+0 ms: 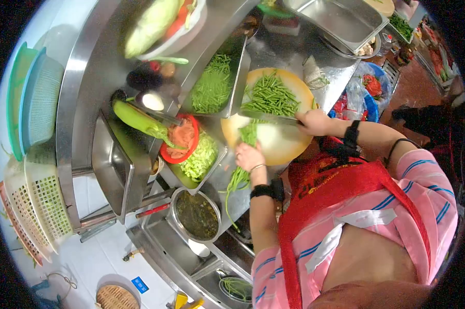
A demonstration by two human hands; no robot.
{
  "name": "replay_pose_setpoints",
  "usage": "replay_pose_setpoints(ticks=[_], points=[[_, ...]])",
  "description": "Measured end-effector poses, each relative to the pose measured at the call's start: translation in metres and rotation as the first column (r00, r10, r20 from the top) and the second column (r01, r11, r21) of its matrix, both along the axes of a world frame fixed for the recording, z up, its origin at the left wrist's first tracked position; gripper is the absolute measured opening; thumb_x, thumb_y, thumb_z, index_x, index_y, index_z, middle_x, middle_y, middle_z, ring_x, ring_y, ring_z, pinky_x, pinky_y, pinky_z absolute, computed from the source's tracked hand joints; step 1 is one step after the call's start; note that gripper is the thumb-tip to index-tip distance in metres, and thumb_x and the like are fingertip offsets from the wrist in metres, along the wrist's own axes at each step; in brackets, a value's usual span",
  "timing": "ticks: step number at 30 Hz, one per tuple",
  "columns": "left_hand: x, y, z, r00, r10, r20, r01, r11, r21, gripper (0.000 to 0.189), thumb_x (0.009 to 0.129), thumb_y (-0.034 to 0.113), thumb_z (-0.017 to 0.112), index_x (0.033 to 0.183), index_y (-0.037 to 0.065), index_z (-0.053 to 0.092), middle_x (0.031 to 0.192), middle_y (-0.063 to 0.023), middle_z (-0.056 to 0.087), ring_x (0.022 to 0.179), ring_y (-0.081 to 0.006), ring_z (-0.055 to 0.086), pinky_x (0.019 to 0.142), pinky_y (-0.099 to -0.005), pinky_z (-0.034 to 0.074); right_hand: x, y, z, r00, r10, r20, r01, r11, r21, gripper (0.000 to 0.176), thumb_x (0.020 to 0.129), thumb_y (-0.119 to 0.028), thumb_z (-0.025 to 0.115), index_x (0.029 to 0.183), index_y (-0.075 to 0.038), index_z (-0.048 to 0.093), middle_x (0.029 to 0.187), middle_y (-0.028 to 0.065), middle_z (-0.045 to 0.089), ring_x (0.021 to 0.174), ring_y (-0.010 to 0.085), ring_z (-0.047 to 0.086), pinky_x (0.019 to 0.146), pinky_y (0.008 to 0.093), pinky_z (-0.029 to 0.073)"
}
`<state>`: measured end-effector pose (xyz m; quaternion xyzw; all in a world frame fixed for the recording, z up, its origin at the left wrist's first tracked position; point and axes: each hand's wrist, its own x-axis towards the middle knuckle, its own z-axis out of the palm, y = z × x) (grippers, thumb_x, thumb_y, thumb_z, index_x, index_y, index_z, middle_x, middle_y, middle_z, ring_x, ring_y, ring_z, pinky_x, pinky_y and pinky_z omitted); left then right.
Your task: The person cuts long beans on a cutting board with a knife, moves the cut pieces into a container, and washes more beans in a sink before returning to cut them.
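Note:
My right hand (316, 122) is closed around the handle of a kitchen knife (268, 116), its blade lying across a round cutting board (297, 147). My left hand (249, 156) presses a bunch of long green beans (249, 133) onto the board, just beside the blade. Uncut bean ends (237, 181) trail past my left wrist over the board's edge. On the far side of the knife, short cut bean pieces (273, 95) lie in a pile. More cut beans (212, 85) fill a deep steel pan (236, 92) beside the board.
A red bowl of pinkish slices (196, 135) rests on a tray of chopped pale-green vegetable (200, 162). Long green peppers (139, 121) lie nearby. A pot of dark liquid (197, 213) stands beside the sink (165, 239). Plastic baskets (41, 98) line the left.

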<state>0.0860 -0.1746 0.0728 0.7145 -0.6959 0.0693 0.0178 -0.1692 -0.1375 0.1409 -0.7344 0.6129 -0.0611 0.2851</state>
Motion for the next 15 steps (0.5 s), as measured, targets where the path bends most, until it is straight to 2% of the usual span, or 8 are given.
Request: replay_pose_setpoints(ticks=[4, 7, 8, 9, 10, 12, 13, 15], points=[[-0.002, -0.012, 0.019, 0.994, 0.083, -0.064, -0.077, 0.993, 0.092, 0.068, 0.07, 0.056, 0.059, 0.109, 0.001, 0.047, 0.105, -0.0156, 0.051, 0.098, -0.0305, 0.051, 0.079, -0.0443, 0.042, -0.051, 0.038, -0.017, 0.918, -0.266, 0.294, 0.31, 0.944, -0.112, 0.035, 0.077, -0.023, 0.057, 0.102, 0.0, 0.049, 0.078, 0.0274, 0.056, 0.075, 0.0413, 0.057, 0.064, 0.0452, 0.046], [-0.014, -0.011, 0.029, 0.99, -0.091, -0.112, 0.069, 0.98, -0.189, 0.085, 0.068, 0.051, 0.065, 0.128, 0.0, 0.034, 0.124, -0.0212, 0.04, 0.115, -0.0365, 0.038, 0.096, -0.0454, 0.032, -0.085, 0.059, -0.028, 0.829, -0.415, 0.374, 0.433, 0.901, 0.038, 0.034, 0.078, -0.019, 0.057, 0.104, 0.002, 0.049, 0.077, 0.0224, 0.059, 0.072, 0.0386, 0.059, 0.065, 0.0438, 0.047], [-0.021, -0.013, 0.027, 0.989, -0.098, -0.112, 0.076, 0.98, -0.186, 0.085, 0.068, 0.051, 0.065, 0.128, 0.0, 0.034, 0.124, -0.0212, 0.04, 0.115, -0.0365, 0.038, 0.096, -0.0454, 0.032, -0.092, 0.066, -0.025, 0.724, -0.494, 0.482, 0.488, 0.86, 0.147, 0.031, 0.078, -0.017, 0.056, 0.103, 0.002, 0.05, 0.073, 0.0184, 0.059, 0.068, 0.0335, 0.059, 0.062, 0.0413, 0.047], [-0.03, -0.016, 0.024, 0.945, -0.259, -0.199, 0.216, 0.953, -0.214, 0.084, 0.067, 0.049, 0.066, 0.128, 0.0, 0.034, 0.124, -0.0218, 0.039, 0.116, -0.0368, 0.036, 0.097, -0.046, 0.03, -0.095, 0.072, -0.023, 0.596, -0.568, 0.568, 0.522, 0.811, 0.263, 0.029, 0.079, -0.015, 0.055, 0.102, 0.002, 0.05, 0.07, 0.0144, 0.059, 0.065, 0.0283, 0.06, 0.058, 0.0387, 0.047], [-0.041, -0.019, 0.024, 0.868, -0.41, -0.28, 0.345, 0.904, -0.254, 0.084, 0.067, 0.048, 0.067, 0.127, -0.001, 0.035, 0.124, -0.0224, 0.038, 0.118, -0.0371, 0.035, 0.098, -0.0465, 0.029, -0.096, 0.075, -0.022, 0.591, -0.576, 0.565, 0.528, 0.806, 0.269, 0.029, 0.079, -0.015, 0.055, 0.102, 0.002, 0.05, 0.07, 0.0144, 0.059, 0.065, 0.0283, 0.06, 0.058, 0.0387, 0.047], [-0.068, -0.028, 0.016, 0.801, -0.49, -0.345, 0.419, 0.869, -0.262, 0.083, 0.067, 0.047, 0.068, 0.129, 0.003, 0.035, 0.128, -0.0233, 0.033, 0.12, -0.04, 0.03, 0.099, -0.0489, 0.027, -0.097, 0.078, -0.018, 0.457, -0.741, 0.492, 0.431, 0.668, 0.606, 0.025, 0.08, -0.013, 0.054, 0.101, 0.0, 0.052, 0.064, 0.0068, 0.055, 0.059, 0.0172, 0.057, 0.052, 0.0325, 0.045], [-0.081, -0.031, 0.013, 0.818, -0.444, -0.366, 0.39, 0.895, -0.216, 0.082, 0.068, 0.047, 0.068, 0.13, 0.006, 0.034, 0.131, -0.0239, 0.03, 0.121, -0.0419, 0.027, 0.099, -0.051, 0.025, -0.092, 0.079, -0.016, 0.426, -0.746, 0.512, 0.435, 0.665, 0.607, 0.025, 0.081, -0.013, 0.053, 0.103, -0.001, 0.051, 0.059, 0.0063, 0.052, 0.048, 0.0126, 0.051, 0.044, 0.0282, 0.042], [-0.1, -0.04, 0.001, 0.841, -0.333, -0.426, 0.309, 0.943, -0.127, 0.082, 0.067, 0.054, 0.065, 0.133, 0.016, 0.033, 0.136, -0.0233, 0.023, 0.123, -0.0463, 0.02, 0.099, -0.056, 0.021, -0.088, 0.081, -0.082, 0.491, -0.609, 0.623, 0.442, 0.791, 0.424, 0.027, 0.082, -0.01, 0.05, 0.107, -0.002, 0.047, 0.056, 0.0059, 0.05, 0.037, 0.0146, 0.045, 0.036, 0.0288, 0.039]])
